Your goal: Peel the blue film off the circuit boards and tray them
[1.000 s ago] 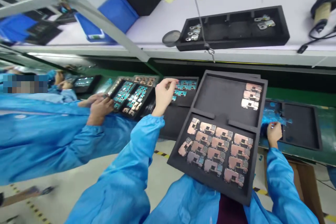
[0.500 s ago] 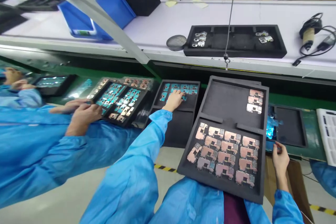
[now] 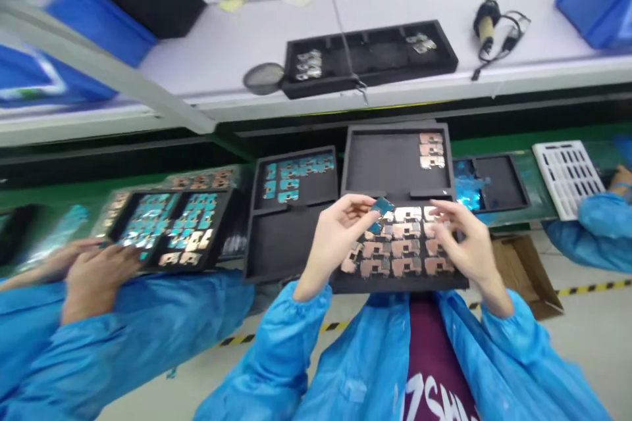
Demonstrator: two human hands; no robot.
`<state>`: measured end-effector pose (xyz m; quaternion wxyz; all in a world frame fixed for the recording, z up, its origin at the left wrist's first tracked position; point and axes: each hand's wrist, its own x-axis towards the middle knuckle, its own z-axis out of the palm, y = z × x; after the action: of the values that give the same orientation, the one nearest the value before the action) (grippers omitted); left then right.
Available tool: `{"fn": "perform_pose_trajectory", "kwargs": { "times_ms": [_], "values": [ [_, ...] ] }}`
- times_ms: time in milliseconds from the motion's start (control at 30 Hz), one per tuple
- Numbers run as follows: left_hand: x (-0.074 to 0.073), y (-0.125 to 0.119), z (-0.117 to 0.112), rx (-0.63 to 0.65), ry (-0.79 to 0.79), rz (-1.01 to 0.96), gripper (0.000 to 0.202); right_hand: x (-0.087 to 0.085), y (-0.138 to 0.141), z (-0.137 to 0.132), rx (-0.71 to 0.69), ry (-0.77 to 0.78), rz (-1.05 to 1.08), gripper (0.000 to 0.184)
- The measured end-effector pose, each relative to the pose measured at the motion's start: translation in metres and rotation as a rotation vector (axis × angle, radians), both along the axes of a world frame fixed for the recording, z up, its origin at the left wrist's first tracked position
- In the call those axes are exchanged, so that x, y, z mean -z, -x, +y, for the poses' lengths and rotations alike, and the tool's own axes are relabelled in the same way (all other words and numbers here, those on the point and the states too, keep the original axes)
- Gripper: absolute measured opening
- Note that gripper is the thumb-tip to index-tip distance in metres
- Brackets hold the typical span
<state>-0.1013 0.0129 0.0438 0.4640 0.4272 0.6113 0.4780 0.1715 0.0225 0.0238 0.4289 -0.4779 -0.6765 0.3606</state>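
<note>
My left hand (image 3: 338, 233) pinches a small teal circuit board (image 3: 384, 206) between thumb and fingers. It hovers above a black tray (image 3: 395, 195) that rests on my lap and the bench edge. Rows of copper-coloured circuit boards (image 3: 405, 248) fill the tray's near half, and a few lie in its far right corner. Over the right side of those rows is my right hand (image 3: 467, 240), fingers apart and holding nothing. To the left lies another black tray (image 3: 286, 237), with teal boards in its far half. My left hand covers part of the near rows.
A co-worker's hands (image 3: 99, 270) work at a tray of boards (image 3: 168, 266) on the left. A shelf holds a long black tray (image 3: 370, 62), a round metal dish (image 3: 264, 77) and a corded tool (image 3: 486, 26). A white slotted rack (image 3: 567, 174) stands right; a cord hangs ahead.
My left hand has come from the left tray to above the front tray, now with a teal board. My right hand has moved from beside the tray to over its boards. The view has shifted right.
</note>
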Motion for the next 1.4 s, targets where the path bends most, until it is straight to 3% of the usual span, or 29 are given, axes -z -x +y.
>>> {"fn": "perform_pose_trajectory", "kwargs": {
  "times_ms": [67, 167, 367, 533, 667, 800, 967, 1067, 1267, 1400],
  "values": [
    [-0.010, -0.036, -0.014, 0.051, 0.016, -0.036, 0.026, -0.002, 0.024, 0.003, -0.094, 0.014, 0.057, 0.026],
    [-0.009, -0.065, -0.021, 0.048, -0.018, -0.003, 0.021, 0.007, 0.031, 0.003, -0.075, 0.053, 0.133, 0.023],
    [0.004, -0.087, -0.025, 0.095, -0.049, 0.087, 0.013, 0.017, 0.012, -0.011, -0.046, -0.018, 0.132, 0.018],
    [0.013, -0.106, -0.025, 0.050, -0.102, 0.095, 0.010, 0.024, 0.004, -0.016, 0.017, -0.057, 0.084, 0.021],
    [0.018, -0.119, -0.019, 0.018, -0.109, 0.036, 0.008, 0.027, 0.002, -0.017, 0.170, -0.241, -0.013, 0.016],
    [0.018, -0.119, -0.015, 0.074, -0.088, -0.031, 0.014, 0.024, 0.000, -0.014, 0.273, -0.445, -0.042, 0.019],
    [0.021, -0.107, -0.016, 0.113, -0.021, -0.170, 0.031, 0.023, -0.001, -0.005, 0.251, -0.509, -0.014, 0.023],
    [0.026, -0.101, -0.015, 0.087, 0.074, -0.274, 0.040, 0.025, -0.003, -0.003, 0.232, -0.594, -0.108, 0.024],
    [0.028, -0.087, -0.011, 0.025, 0.245, -0.624, 0.052, 0.020, -0.011, -0.007, -0.008, -0.793, -0.207, 0.036],
    [0.014, -0.071, -0.010, -0.064, 0.229, -0.626, 0.048, 0.016, -0.012, -0.015, -0.155, -0.819, -0.121, 0.039]
  ]
}}
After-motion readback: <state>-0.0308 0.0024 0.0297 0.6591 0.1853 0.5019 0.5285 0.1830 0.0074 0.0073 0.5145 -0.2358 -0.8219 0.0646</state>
